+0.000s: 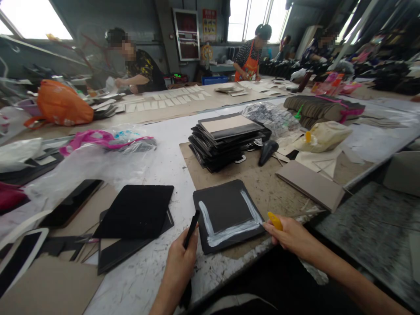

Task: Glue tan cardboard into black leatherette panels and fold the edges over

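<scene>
A black square panel (226,210) lies on brown card near the table's front edge, with a white stripe of glue along its left, bottom and right sides. My left hand (180,262) is closed on a thin black strip (192,228) that stands just left of the panel's corner. My right hand (288,234) is closed on a yellow tool (274,220) whose tip rests at the panel's lower right corner.
A stack of black panels (226,140) topped with beige card stands behind. Loose black pieces (136,212) lie left, a phone (72,203) beyond them. Grey board (311,183), plastic bags and a black brush (267,151) are right. Other people work at far tables.
</scene>
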`<action>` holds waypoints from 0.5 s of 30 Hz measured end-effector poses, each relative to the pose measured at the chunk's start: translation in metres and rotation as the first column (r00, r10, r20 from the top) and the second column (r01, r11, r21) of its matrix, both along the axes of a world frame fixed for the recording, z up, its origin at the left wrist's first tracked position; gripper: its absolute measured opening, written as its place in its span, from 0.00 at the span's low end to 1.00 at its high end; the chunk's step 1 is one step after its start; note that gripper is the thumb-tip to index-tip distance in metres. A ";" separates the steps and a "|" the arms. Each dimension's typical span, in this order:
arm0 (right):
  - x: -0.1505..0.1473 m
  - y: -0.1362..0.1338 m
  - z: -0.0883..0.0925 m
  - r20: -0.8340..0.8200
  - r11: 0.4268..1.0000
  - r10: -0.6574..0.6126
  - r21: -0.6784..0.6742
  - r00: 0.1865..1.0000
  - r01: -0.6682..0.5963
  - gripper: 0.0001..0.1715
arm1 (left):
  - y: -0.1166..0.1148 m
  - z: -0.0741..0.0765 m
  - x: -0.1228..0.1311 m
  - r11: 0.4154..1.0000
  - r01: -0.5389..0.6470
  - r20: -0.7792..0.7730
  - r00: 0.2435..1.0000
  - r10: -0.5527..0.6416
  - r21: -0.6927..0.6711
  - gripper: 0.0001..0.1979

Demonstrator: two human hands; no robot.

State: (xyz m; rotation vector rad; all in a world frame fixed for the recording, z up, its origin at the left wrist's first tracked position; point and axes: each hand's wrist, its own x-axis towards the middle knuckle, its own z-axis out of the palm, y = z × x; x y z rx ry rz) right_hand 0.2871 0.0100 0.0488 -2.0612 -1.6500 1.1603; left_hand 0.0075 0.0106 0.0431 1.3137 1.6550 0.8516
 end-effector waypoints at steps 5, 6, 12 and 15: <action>0.012 -0.005 0.020 0.222 0.981 -0.008 0.191 0.975 -0.035 0.18 | -0.002 -0.001 -0.001 1.000 0.030 -0.057 0.998 -0.030 -0.003 0.25; 0.015 -0.006 0.024 0.237 0.976 -0.023 0.214 0.971 -0.029 0.18 | -0.003 -0.003 -0.002 0.999 0.032 -0.071 0.997 -0.032 0.000 0.25; 0.059 -0.027 0.029 0.196 0.967 -0.190 0.206 0.962 0.149 0.24 | -0.005 -0.012 -0.009 0.998 -0.009 -0.144 0.990 0.000 -0.060 0.27; 0.099 -0.039 0.015 0.261 0.942 -0.287 0.253 0.922 0.221 0.25 | -0.005 -0.016 -0.012 0.998 -0.002 -0.144 0.990 -0.007 -0.061 0.26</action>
